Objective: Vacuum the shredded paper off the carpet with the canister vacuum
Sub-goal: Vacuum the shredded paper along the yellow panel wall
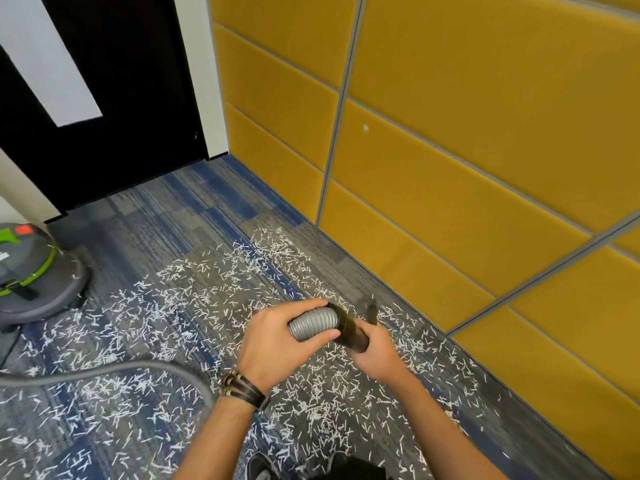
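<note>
Both hands close on the end of a vacuum hose well to the right of the canister vacuum (33,271): the left hand (277,344) wraps curled fingers and thumb round the ribbed grey hose (313,323), while the right hand (375,356) grips the black tube (349,332) joined to it, the 2 hands just beside each other. Dark corded bracelets (242,389) circle the left wrist. From the grey-and-green canister, which stands at the left edge of the view, the hose runs rightward along the floor toward the person. Shredded paper (194,296) lies thick over the blue-and-grey carpet (166,216), from the canister's base rightward beneath the hands and on to the foot of the yellow padded wall (450,150); a few strips lie right against the canister. Behind the canister stands a black door (131,98), with bare carpet in front of it. A dark, blurred piece past the tube cannot be made out.
</note>
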Demonstrator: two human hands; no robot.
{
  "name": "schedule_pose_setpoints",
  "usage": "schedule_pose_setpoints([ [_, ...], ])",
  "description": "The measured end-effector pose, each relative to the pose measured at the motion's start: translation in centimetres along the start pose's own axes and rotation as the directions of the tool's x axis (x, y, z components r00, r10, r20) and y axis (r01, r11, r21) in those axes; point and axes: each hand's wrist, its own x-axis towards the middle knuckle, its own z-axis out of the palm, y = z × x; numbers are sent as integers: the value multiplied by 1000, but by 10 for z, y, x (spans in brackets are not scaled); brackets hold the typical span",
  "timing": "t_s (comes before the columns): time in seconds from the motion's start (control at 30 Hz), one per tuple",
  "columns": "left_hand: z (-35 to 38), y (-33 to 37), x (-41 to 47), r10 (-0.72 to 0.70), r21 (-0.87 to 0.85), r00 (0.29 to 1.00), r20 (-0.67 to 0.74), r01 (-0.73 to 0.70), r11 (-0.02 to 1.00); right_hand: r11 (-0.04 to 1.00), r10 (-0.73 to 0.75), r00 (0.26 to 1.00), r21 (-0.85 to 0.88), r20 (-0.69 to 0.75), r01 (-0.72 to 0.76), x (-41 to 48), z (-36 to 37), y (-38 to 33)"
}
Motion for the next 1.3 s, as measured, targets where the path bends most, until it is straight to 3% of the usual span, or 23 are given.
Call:
schedule_pose_setpoints([
  [0.3,-9,39,8,138,-41,987,-78,-141,989,995,-57,997,82,-42,60,-15,-21,-6],
  [0.4,-7,43,12,112,-38,986,-126,-117,992,996,-71,997,44,-18,72,-5,-34,-11],
  [0.63,14,46,10,61,-17,998,-34,-62,998,996,-73,996,46,59,70,-5,-46,4],
  [0.8,28,59,14,87,-52,996,-11,-88,995,995,-52,999,80,5,51,-27,-57,17],
  [0.97,39,73,16,141,-36,985,-97,-145,989,998,-32,999,54,-40,34,-20,-72,22],
  [1.3,61,72,11,67,-64,997,-45,-70,996,998,-58,998,35,27,57,-21,-83,33],
])
